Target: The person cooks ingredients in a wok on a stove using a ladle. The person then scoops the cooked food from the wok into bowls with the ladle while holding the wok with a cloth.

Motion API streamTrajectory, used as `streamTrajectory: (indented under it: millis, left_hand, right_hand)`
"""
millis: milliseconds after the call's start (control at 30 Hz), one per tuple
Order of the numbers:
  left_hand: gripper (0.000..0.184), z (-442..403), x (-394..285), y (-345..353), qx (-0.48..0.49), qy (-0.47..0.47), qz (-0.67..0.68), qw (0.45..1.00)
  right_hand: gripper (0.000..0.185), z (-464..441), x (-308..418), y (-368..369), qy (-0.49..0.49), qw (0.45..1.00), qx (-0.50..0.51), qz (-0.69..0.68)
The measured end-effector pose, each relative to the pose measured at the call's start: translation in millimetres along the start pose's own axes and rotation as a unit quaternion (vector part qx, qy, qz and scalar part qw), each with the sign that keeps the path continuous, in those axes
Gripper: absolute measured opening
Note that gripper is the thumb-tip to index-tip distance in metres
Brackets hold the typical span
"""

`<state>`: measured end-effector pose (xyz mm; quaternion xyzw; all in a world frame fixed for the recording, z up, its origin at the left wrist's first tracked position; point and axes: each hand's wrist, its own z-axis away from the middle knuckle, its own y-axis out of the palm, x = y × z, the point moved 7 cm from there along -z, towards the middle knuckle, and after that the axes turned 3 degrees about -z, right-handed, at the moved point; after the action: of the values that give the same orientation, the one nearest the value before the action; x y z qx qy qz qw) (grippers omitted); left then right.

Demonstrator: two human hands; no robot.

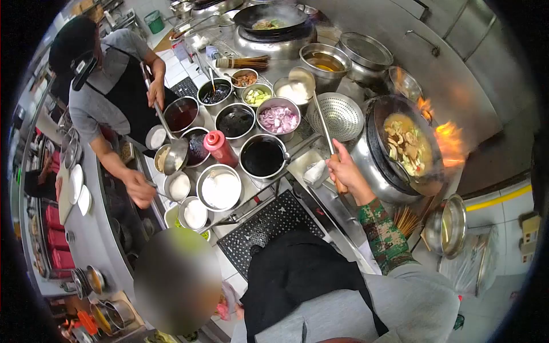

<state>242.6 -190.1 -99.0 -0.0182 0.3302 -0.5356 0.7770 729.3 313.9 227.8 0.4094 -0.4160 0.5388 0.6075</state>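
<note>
My right hand (345,170) is closed round the wooden-ended handle of a ladle (323,123). The ladle's bowl tilts over a metal pot of white contents (293,91). Right of that hand, a wok (409,146) holds a brothy dish with pale pieces and greens, and flames rise at its far edge. A perforated strainer (335,117) lies between the pots and the wok. At the bottom, a bit of skin that seems to be my left hand (239,312) shows beside a clear bag with something pink (225,302); its fingers are hidden.
A co-worker (108,86) at left holds another ladle (172,155) over the seasoning pots. Among them stand a red squeeze bottle (220,147) and a pot of chopped onion (278,117). A second wok (270,20) steams behind. A blurred round shape (177,280) covers the lower left.
</note>
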Motion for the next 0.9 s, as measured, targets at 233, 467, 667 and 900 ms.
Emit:
streamTrajectory:
  millis: [233, 467, 667, 900]
  left_hand:
    - [0.056, -11.7, -33.6, -11.7, -0.005, 0.058, -0.095, 0.994]
    - [0.055, -13.9, -70.2, -21.6, -0.023, 0.15, -0.164, 0.975]
    - [0.048, -10.3, -98.0, -8.4, -0.015, 0.234, -0.172, 0.957]
    - [0.05, -57.8, -40.3, -20.0, 0.021, 0.133, -0.258, 0.957]
  right_hand:
    - [0.073, 9.8, 4.6, 3.7, 0.016, 1.0, 0.007, -0.024]
    - [0.077, 6.1, -1.2, 1.5, 0.033, 0.996, 0.011, -0.087]
    - [0.075, 2.3, 1.0, 3.1, 0.046, 0.992, 0.023, -0.111]
    - [0.073, -1.1, -14.0, 5.5, 0.04, 0.995, 0.021, -0.094]
